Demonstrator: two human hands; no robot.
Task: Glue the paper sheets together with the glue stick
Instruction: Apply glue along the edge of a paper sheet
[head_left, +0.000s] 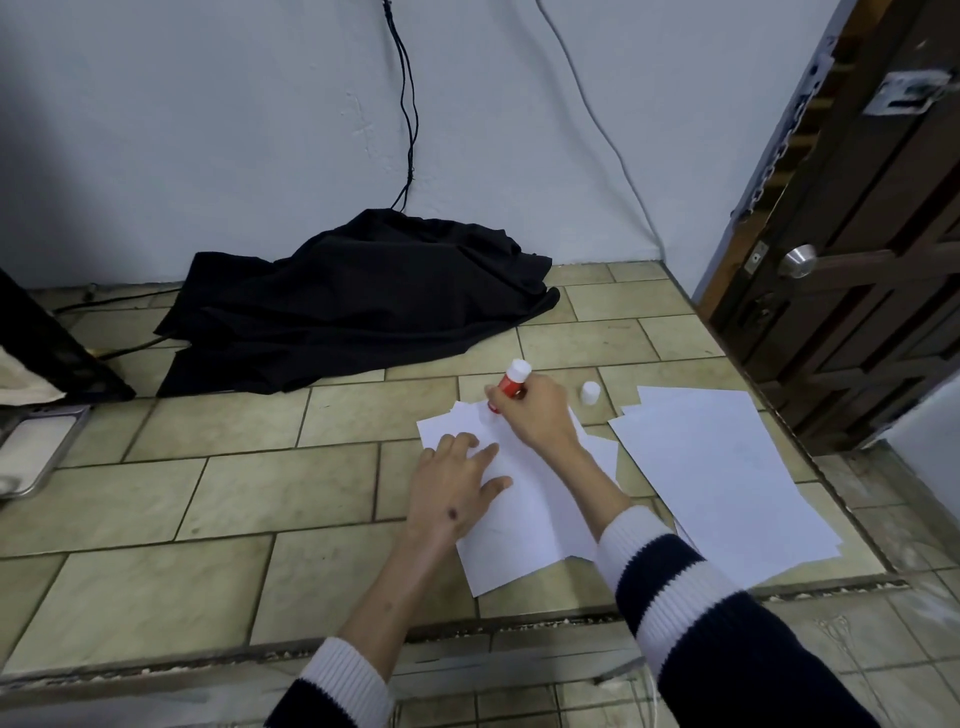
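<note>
Down on the tiled floor (218, 499), the left hand (454, 491) presses flat, fingers spread, on the paper sheets (524, 525); the right hand (535, 410) grips the glue stick (511, 383), tilted, tip touching paper; its cap (590, 392) stands nearby.

black cloth (358, 306) by wall | wooden door (852, 291) | phone (36, 447)

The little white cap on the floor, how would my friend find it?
Start at the brown wooden door, then look down to the big spread of white paper sheets on the tan tiled floor. Just beyond their far left corner stands the small white plastic cap, alone on bare tile. It is all white, unlike the red glue stick nearby.
</note>
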